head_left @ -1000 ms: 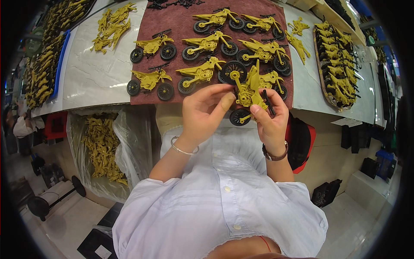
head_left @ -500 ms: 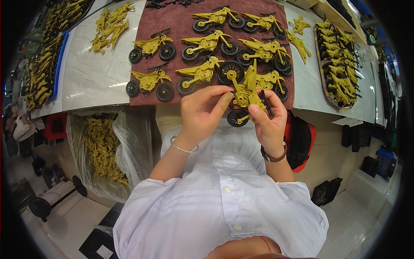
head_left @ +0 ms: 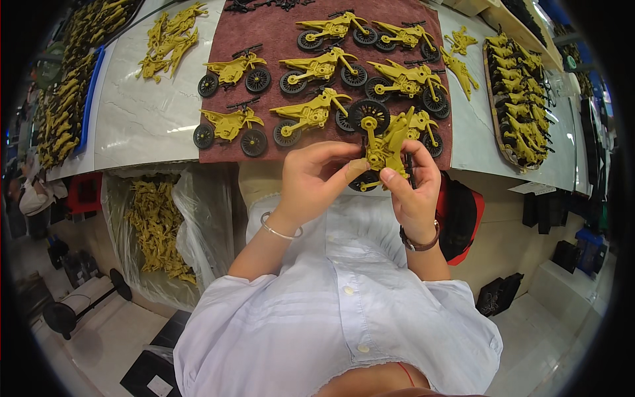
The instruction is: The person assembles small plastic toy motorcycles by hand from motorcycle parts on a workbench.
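Note:
Above the front edge of the table, a yellow toy motorcycle [head_left: 386,147] with black wheels is held upright on end between my hands. My right hand [head_left: 417,182] grips its body, thumb pressed on the near side. My left hand [head_left: 317,177] has thumb and fingers pinched at its lower left side, by the near wheel; anything small between those fingertips is hidden. One wheel points away from me, the other is partly covered by my left fingers. Several finished-looking toy motorcycles [head_left: 311,114] lie in rows on a dark red cloth [head_left: 264,36] just beyond my hands.
Loose yellow body parts [head_left: 173,43] lie left on the pale table [head_left: 132,122], with more yellow pieces [head_left: 461,69] to the right. A filled tray [head_left: 519,99] is at right, a blue-edged tray [head_left: 92,99] at left. Below stands a plastic-lined bag of yellow parts [head_left: 155,228].
The held toy motorcycle has turned and shifted slightly right. My left hand has moved right, its fingertips now against the toy near the lower wheel.

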The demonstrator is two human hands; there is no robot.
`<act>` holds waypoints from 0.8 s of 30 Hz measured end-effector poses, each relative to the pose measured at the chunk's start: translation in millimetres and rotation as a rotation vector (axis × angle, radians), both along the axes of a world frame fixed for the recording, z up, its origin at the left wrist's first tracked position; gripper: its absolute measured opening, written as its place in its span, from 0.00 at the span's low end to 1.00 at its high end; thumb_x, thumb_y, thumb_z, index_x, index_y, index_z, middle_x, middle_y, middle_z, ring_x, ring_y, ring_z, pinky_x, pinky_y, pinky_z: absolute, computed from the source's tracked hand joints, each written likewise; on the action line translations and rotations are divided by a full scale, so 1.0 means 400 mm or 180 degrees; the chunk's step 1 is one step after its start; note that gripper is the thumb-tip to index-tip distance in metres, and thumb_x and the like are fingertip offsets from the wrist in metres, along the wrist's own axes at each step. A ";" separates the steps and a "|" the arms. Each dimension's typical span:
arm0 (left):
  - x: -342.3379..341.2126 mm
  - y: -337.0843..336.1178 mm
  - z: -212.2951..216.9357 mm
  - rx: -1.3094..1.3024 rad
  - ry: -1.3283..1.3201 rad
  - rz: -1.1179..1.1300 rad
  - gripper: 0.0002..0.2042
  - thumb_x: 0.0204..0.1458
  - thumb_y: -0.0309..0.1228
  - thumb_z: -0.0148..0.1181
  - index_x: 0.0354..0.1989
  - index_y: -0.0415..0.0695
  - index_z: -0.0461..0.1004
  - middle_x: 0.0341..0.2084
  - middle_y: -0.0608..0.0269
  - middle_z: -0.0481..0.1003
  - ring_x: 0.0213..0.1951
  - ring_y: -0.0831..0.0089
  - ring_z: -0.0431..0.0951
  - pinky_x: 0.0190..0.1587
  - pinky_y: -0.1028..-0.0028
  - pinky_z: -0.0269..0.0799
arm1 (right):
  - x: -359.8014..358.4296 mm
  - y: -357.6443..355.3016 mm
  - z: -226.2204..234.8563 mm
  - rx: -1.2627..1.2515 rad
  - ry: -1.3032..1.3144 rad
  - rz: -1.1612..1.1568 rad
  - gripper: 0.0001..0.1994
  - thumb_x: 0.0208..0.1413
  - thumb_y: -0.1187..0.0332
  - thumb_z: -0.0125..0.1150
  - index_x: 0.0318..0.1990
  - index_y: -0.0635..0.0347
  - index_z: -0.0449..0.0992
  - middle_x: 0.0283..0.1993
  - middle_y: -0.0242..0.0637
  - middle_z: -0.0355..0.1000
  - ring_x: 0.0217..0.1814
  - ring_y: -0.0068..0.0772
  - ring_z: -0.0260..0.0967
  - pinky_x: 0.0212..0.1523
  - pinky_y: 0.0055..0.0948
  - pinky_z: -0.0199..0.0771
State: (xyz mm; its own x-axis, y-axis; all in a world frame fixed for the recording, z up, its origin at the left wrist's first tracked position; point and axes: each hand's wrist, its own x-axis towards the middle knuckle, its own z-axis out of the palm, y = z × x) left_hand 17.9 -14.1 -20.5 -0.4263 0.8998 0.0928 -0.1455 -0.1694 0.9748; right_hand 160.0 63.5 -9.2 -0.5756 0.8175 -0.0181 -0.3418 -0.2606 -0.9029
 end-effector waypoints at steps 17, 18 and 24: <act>-0.018 -0.006 0.008 -0.0079 -0.0212 -0.0240 0.06 0.46 0.20 0.60 0.33 0.32 0.75 0.29 0.59 0.76 0.31 0.79 0.75 0.34 0.80 0.72 | -0.005 -0.010 0.013 0.0305 -0.0492 0.0044 0.11 0.50 0.74 0.60 0.41 0.68 0.70 0.37 0.32 0.72 0.37 0.16 0.67 0.38 0.16 0.67; -0.018 -0.007 0.009 -0.0092 -0.0251 -0.0254 0.06 0.46 0.19 0.60 0.34 0.32 0.75 0.29 0.60 0.76 0.31 0.79 0.75 0.34 0.80 0.72 | -0.005 -0.010 0.014 0.0304 -0.0493 0.0043 0.11 0.50 0.74 0.60 0.41 0.68 0.70 0.37 0.32 0.72 0.37 0.16 0.67 0.38 0.16 0.67; -0.018 -0.009 0.009 -0.0044 -0.0241 -0.0271 0.06 0.46 0.18 0.58 0.34 0.31 0.75 0.30 0.61 0.75 0.32 0.79 0.75 0.34 0.81 0.72 | -0.008 -0.014 0.021 0.0276 -0.0517 0.0045 0.11 0.50 0.75 0.60 0.41 0.68 0.70 0.37 0.32 0.72 0.37 0.16 0.67 0.38 0.16 0.67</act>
State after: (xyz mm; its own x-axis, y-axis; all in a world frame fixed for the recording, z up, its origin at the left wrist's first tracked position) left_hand 10.6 -17.6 -17.0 -0.3536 0.9340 0.0505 -0.2321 -0.1399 0.9626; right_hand 156.7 58.1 -0.7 -0.5823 0.8119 -0.0417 -0.1863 -0.1832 -0.9653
